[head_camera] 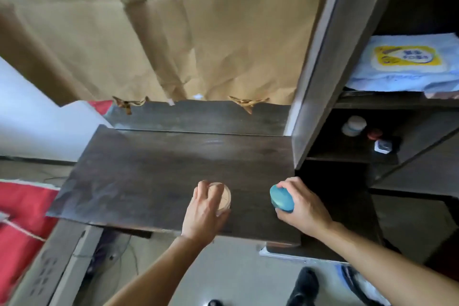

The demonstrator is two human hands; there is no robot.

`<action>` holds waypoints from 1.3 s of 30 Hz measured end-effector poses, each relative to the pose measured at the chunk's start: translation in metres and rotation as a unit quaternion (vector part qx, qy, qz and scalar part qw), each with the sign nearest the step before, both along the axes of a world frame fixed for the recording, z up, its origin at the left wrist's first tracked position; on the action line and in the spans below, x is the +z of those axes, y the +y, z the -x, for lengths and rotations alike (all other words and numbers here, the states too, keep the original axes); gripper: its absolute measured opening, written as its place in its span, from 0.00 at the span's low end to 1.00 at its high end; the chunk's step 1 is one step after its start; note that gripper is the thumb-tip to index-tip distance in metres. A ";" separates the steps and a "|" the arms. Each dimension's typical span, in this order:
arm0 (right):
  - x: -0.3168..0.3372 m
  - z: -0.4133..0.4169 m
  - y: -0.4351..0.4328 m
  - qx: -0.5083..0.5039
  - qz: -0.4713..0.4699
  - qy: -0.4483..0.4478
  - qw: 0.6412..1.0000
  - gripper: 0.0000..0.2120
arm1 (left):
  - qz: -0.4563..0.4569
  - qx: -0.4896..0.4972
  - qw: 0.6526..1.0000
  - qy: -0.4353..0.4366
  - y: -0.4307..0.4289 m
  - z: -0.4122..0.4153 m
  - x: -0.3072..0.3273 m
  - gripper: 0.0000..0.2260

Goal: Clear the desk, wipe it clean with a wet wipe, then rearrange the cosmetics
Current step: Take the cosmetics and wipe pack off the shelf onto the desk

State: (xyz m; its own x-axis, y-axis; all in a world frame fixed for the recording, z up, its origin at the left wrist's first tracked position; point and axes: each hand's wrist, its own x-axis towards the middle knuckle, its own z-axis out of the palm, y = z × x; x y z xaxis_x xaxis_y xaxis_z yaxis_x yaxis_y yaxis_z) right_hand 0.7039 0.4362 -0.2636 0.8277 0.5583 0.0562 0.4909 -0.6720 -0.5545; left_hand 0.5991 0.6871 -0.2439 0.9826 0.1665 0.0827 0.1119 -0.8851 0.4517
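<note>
The dark wooden desk [149, 171] fills the middle of the view. My left hand [205, 211] grips a round cream-lidded jar [224, 196] that rests on the desk near its front edge. My right hand [301, 204] holds a teal-lidded jar [280, 197] tilted on its side, just off the desk's right end. A pack of wet wipes [404, 62] with a yellow label lies on the upper shelf at the right. On the lower shelf stand a pale round jar [354, 125], a small red pot [375, 133] and a small white square container [383, 146].
Crumpled brown paper [198, 32] hangs behind the desk. A grey upright panel [320, 69] divides the desk from the shelf unit [397, 104]. Red fabric [22, 206] lies at the left. Cables and shoes [305, 285] are on the floor below.
</note>
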 end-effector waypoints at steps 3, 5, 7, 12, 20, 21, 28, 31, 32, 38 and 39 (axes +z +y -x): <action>0.004 0.024 0.065 0.023 0.002 -0.003 1.000 0.28 | -0.002 0.047 0.999 -0.001 0.063 0.042 0.008 0.21; 0.009 0.036 0.105 0.043 0.002 -0.009 0.999 0.28 | -0.004 0.079 0.997 -0.003 0.100 0.065 0.014 0.20; 0.015 0.045 0.141 0.058 0.004 -0.010 0.998 0.28 | -0.006 0.109 0.994 0.002 0.133 0.082 0.020 0.19; 0.026 0.052 0.215 0.088 0.015 -0.019 0.996 0.28 | -0.019 0.165 0.986 0.020 0.198 0.101 0.024 0.18; 0.017 0.015 0.322 0.116 0.032 -0.005 0.993 0.27 | -0.058 0.179 0.981 0.053 0.289 0.076 0.007 0.18; 0.014 0.007 0.337 0.119 0.034 -0.001 0.992 0.27 | -0.062 0.180 0.980 0.062 0.301 0.069 0.006 0.18; -0.007 -0.035 0.443 0.135 0.057 0.034 0.989 0.26 | -0.054 0.184 0.976 0.104 0.374 0.013 -0.001 0.20; -0.014 -0.045 0.480 0.123 0.060 0.035 0.990 0.26 | -0.035 0.183 0.976 0.109 0.400 -0.008 -0.013 0.19; -0.017 -0.046 0.491 0.121 0.063 0.038 0.990 0.25 | -0.035 0.173 0.978 0.109 0.408 -0.015 -0.018 0.18; -0.033 -0.058 0.543 0.076 0.077 0.050 0.993 0.23 | -0.038 0.128 0.983 0.124 0.456 -0.059 -0.044 0.21; -0.036 -0.057 0.549 0.059 0.079 0.053 0.994 0.23 | -0.036 0.118 0.984 0.126 0.464 -0.066 -0.049 0.21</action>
State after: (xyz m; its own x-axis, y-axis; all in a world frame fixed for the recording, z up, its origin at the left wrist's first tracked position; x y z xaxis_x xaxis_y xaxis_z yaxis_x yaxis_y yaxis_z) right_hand 0.7613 0.9852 -0.2995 0.7520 0.6474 -0.1241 0.5161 -0.6954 -0.5000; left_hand 0.6650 1.1510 -0.2927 0.9081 0.3953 -0.1381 0.4186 -0.8499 0.3200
